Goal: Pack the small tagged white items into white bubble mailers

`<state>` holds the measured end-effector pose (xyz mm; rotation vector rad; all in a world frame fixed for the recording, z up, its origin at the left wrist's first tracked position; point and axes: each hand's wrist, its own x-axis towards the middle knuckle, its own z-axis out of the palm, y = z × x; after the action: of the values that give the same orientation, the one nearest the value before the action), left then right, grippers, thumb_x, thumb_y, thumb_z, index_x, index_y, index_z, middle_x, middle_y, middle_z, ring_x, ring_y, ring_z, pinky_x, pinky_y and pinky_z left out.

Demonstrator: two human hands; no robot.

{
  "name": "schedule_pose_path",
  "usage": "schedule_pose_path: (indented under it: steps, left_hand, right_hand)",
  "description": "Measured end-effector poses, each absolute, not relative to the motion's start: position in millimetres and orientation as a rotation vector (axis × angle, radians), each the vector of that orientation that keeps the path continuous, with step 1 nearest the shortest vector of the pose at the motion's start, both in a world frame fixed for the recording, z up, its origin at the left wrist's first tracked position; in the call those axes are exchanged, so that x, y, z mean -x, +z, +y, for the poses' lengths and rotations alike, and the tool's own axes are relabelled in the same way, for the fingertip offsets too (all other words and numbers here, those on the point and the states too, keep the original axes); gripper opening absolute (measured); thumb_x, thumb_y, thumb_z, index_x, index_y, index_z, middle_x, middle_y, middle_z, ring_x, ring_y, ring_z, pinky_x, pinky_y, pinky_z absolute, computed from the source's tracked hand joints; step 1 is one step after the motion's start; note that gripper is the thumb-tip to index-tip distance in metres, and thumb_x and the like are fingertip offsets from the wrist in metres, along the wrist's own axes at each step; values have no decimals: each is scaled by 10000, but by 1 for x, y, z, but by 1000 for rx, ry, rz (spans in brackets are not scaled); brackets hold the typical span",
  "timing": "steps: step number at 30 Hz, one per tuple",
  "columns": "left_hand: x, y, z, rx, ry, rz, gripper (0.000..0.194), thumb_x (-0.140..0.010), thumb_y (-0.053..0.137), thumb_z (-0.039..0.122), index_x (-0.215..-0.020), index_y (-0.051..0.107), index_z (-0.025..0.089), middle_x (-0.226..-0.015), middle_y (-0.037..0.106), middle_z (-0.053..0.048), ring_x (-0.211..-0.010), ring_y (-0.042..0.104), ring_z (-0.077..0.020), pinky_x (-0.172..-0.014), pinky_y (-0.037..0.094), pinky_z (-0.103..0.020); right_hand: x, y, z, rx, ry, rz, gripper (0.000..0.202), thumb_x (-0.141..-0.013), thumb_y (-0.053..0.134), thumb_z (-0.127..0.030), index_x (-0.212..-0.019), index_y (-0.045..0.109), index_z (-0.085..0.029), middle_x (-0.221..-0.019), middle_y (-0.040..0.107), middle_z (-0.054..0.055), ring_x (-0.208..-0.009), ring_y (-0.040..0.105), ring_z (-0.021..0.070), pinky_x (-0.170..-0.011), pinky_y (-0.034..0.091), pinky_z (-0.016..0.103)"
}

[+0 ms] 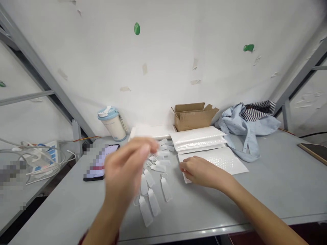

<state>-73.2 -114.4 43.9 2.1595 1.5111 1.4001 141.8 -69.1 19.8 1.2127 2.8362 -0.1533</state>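
My left hand (127, 163) is raised above the table and smeared by motion. Its thumb and fingers look bent toward each other, and I cannot make out anything in them. Behind and beside it lie several small white tags with string loops (153, 201), loosely scattered. My right hand (198, 171) rests on the near white bubble mailer (233, 160), its curled fingers closed on the left edge. The bubble lining shows through partly. Further back, more white bubble mailers (196, 136) overlap in a pile, touching the near one.
A brown cardboard box (194, 120) stands open against the wall. Light blue cloth (245, 122) lies to its right. On the left are a cup with a blue lid (112, 124) and a phone (109, 156). Another dark device (314, 153) sits at the right edge.
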Motion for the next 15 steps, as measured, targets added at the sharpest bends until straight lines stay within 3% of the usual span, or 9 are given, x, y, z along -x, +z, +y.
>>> schedule_pose_path:
  steps: [4, 7, 15]
  left_hand:
    - [113, 29, -6, -2311, 1029, 1764, 293, -757, 563, 404, -905, 651, 168, -1078, 665, -110, -1053, 574, -282, -937, 429, -421]
    - [140, 8, 41, -2354, 839, 1743, 306, -635, 665, 400, -844, 675, 177, -1030, 696, -114, -1005, 608, -305, -897, 452, -393]
    - [157, -9, 59, -2426, 714, 1766, 237, -753, 533, 333, -852, 695, 192, -988, 717, -92, -954, 642, -275, -847, 468, -337]
  right_hand:
    - [-139, 21, -69, -1236, -122, 2853, 167, -810, 440, -81, -715, 552, -160, -677, 592, 24, -592, 502, 133, -514, 222, 256]
    - [-139, 22, -68, -1259, -128, 2869, 153, -812, 447, -83, -724, 547, -158, -677, 597, 20, -583, 494, 124, -504, 207, 253]
    - [-141, 23, -66, -1294, -92, 2949, 155, -851, 433, -113, -743, 535, -157, -684, 605, 14, -587, 493, 114, -503, 209, 250]
